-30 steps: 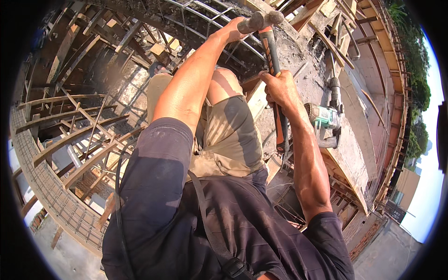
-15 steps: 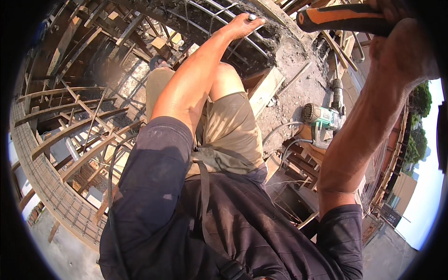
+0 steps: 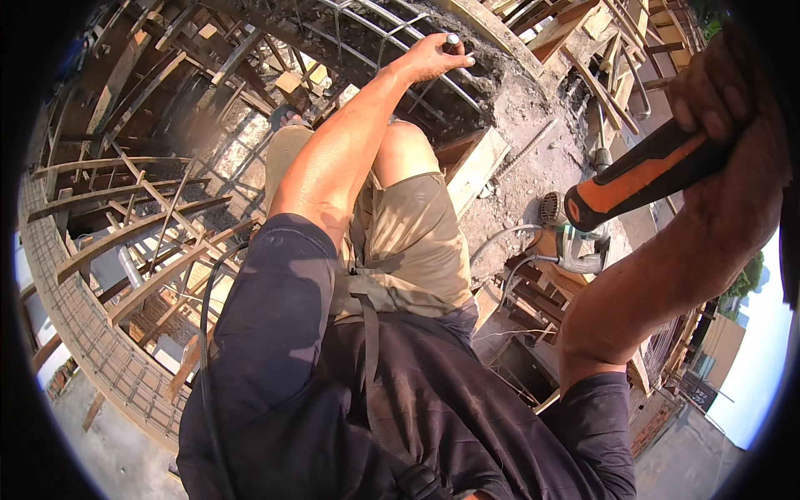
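Overhead, right hand (image 3: pixel 721 92) grips a rubbery orange-black handle (image 3: pixel 646 175); left hand (image 3: pixel 433 57) pinches a steel chisel (image 3: pixel 452 39).

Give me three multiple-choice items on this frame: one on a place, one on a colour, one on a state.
1. Where does the grey power tool lie?
A. on the concrete below the raised right hand
B. in the left hand
C. on the person's lap

2. What colours is the tool handle in the right hand?
A. blue and white
B. orange and black
C. plain wood

3. What is the left hand doing?
A. hanging open in the air
B. resting flat on the thigh
C. pinching a small metal piece upright at the steel rebar grid

Answers: 1 A, it sits by its cable on the slab; 2 B, orange grip with black end; 3 C, fingertips close round the piece.
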{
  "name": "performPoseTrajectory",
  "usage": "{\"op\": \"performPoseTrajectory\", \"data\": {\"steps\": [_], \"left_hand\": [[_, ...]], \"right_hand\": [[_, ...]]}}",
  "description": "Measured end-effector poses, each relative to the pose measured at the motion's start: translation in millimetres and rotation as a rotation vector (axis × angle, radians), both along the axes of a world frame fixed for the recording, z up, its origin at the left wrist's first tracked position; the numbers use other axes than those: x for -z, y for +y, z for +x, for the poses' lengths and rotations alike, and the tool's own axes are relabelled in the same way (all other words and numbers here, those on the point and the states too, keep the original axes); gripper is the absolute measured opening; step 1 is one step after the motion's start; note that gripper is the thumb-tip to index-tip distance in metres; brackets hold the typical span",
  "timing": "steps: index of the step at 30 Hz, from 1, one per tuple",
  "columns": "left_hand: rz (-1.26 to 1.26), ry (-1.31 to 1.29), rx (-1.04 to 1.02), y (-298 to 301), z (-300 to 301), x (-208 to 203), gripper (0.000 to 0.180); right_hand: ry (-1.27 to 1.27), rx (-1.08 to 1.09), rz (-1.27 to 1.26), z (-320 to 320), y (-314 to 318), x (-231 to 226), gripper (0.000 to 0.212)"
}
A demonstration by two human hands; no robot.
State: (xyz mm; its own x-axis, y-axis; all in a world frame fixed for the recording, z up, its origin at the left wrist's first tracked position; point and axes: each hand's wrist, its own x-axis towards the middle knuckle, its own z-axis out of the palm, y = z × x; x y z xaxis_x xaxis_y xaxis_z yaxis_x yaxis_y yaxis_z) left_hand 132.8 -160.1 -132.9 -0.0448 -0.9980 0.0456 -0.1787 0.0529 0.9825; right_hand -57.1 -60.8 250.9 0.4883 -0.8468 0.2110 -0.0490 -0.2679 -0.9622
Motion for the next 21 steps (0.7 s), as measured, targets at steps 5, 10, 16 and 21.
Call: {"op": "performPoseTrajectory", "data": {"steps": [5, 10, 16, 21], "left_hand": [[-0.289, -0.205, -0.380, 82, 54, 16, 0.052], [0.149, -0.253, -0.740, 173, 107, 37, 0.038], [0.187, -0.366, -0.560, 203, 88, 20, 0.030], [0.294, -0.476, -0.446, 199, 79, 6, 0.034]], "right_hand": [[-0.209, 0.199, -0.388, 27, -13, 58, 0.023], [0.789, 0.191, 0.437, 2, 10, 229, 0.029], [0.690, 0.135, 0.181, 44, 44, 111, 0.035], [0.049, 0.018, -0.325, 28, -1, -30, 0.026]]}}
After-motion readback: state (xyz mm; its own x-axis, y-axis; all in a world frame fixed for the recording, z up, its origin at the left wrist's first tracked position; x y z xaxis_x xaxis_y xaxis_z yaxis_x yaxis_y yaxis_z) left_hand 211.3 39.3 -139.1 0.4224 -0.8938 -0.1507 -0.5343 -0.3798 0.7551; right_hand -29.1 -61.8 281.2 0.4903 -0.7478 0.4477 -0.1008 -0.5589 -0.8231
